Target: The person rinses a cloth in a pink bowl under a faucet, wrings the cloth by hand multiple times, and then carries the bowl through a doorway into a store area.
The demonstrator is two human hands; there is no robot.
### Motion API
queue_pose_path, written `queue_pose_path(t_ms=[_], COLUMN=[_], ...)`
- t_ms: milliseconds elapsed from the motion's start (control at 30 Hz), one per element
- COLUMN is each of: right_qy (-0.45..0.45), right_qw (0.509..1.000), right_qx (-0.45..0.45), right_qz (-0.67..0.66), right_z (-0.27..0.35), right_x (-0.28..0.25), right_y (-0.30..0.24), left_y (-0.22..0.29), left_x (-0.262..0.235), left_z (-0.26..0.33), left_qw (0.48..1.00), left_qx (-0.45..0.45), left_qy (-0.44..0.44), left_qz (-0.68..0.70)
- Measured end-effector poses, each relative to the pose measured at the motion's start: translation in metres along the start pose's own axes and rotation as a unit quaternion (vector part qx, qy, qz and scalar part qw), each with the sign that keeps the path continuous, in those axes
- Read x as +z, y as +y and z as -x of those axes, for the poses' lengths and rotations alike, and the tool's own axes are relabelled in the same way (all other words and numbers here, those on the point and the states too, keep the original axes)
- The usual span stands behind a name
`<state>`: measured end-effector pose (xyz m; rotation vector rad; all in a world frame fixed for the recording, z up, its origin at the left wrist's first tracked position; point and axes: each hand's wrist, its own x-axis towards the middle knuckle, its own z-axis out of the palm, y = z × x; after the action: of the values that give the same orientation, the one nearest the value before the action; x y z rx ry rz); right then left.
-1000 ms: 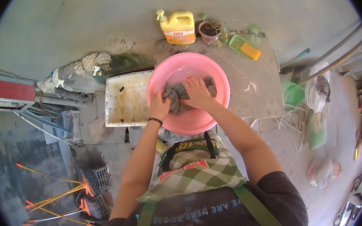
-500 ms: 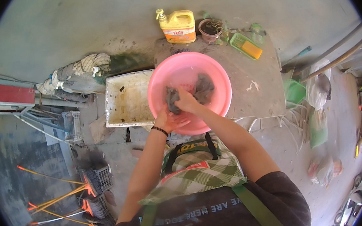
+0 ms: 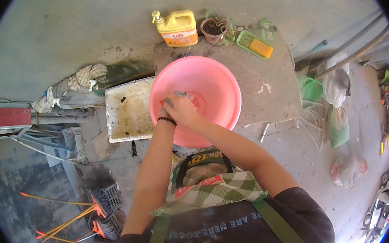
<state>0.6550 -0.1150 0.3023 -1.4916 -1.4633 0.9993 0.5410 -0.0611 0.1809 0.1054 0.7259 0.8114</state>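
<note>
Both hands were together inside the pink basin [image 3: 214,84], at its near-left part, just inside the rim closest to the person. The left hand [image 3: 171,112] and right hand [image 3: 188,111] were pressed against each other, fingers curled shut around a small bunched grey-blue cloth [image 3: 176,96]. Only a little of the cloth showed, poking out past the knuckles on the far side, so its long axis could not be told.

Key relation: the cloth lay directly ahead of both hands, toward the middle of the basin and away from the body. Neither hand was clearly nearer; both had hold of it, the left hand on the left side of the bundle, the right hand overlapping from the right. The left wrist carried a dark band [image 3: 166,120].

The basin sat on a grey concrete surface [image 3: 266,85], its left edge overhanging toward a stained white trough [image 3: 129,111] that lay beside it on the left (touching or a hair apart, could not tell). Behind the basin, well beyond the hands: a yellow jug with pump top [image 3: 177,27], a small brown pot [image 3: 213,26], and a green tray holding an orange block [image 3: 255,45].

Whether there was water in the basin was not clear (bottom looked wet, glare only).
</note>
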Motion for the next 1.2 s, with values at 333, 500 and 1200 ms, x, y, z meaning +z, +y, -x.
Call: queue_pose_path(t_ms=[333, 500, 1200], right_qy=[0.131, 0.179, 0.001], right_qw=[0.981, 0.976, 0.985], right_qx=[0.143, 0.079, -0.131], right_qz=[0.007, 0.1, -0.11], right_z=[-0.034, -0.022, 0.007], right_x=[0.004, -0.027, 0.02], right_y=[0.113, 0.153, -0.002], left_y=[-0.022, 0.003, 0.03], left_x=[0.029, 0.02, 0.027], left_z=[0.019, 0.056, 0.03], left_qw=[0.974, 0.966, 0.988], left_qx=[0.044, -0.033, 0.047], left_qy=[0.164, 0.199, -0.141], left_qz=[-0.148, -0.16, -0.034])
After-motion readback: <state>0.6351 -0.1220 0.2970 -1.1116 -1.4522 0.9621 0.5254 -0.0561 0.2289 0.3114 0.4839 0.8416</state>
